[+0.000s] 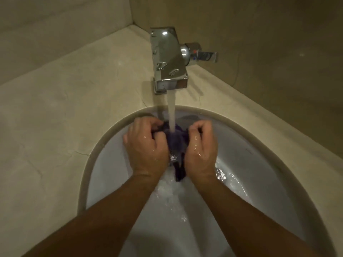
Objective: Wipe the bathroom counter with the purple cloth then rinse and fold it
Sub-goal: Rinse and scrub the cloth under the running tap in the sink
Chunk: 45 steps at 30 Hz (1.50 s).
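While both hands, left [146, 145] and right [201, 145], pinch the cloth [176, 140] under the stream [171, 108], knead it, keeping splash inside the sink [115, 145].

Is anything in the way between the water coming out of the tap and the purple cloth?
No, nothing visible is. The stream from the faucet falls straight onto the purple cloth, which the left hand and right hand hold bunched between them over the sink.
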{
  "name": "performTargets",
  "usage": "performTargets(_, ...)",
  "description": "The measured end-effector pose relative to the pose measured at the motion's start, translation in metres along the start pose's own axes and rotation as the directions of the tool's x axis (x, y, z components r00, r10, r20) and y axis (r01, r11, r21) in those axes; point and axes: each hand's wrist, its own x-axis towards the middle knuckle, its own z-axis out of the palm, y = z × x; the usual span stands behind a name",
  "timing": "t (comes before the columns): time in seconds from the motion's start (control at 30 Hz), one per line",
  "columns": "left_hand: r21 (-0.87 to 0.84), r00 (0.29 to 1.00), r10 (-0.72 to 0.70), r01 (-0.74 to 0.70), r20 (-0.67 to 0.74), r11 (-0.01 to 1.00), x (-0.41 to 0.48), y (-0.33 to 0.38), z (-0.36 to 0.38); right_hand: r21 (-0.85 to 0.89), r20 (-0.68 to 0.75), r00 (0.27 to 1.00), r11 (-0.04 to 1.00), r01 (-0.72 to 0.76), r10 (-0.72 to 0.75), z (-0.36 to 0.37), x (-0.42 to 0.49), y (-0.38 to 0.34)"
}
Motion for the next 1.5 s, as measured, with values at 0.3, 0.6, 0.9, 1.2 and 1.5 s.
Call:
performTargets(0.3, 0.247, 0.947, 0.086, -0.168, 0.31, 0.954, -0.017, -0.039, 0.012, -0.384, 0.102, 0.993, 0.923, -0.012, 0.056, 0.0, -0.021, 0.042)
performTargets(0.6, 0.263, 0.939, 0.267, -0.319, 0.215, 0.911, -0.026, -0.052, 0.031, -0.547, 0.074, 0.993, 0.829, 0.116, -0.091, 0.03, -0.026, 0.058)
performTargets(0.9, 0.458, 0.97, 0.201, -0.243, 0.14, 0.855, -0.024, -0.046, 0.048, -0.548, 0.154, 0.981, 0.816, 0.187, -0.122, 0.029, -0.007, 0.063)
performTargets(1.2, 0.456, 0.977, 0.09, -0.171, 0.194, 0.873, -0.021, -0.045, 0.055, -0.657, 0.152, 0.983, 0.732, 0.181, -0.107, 0.029, 0.001, 0.071)
performTargets(1.5, 0.373, 0.936, -0.005, -0.135, 0.352, 0.918, -0.013, -0.034, 0.042, -0.56, 0.313, 0.949, 0.803, 0.204, -0.023, 0.024, 0.005, 0.057)
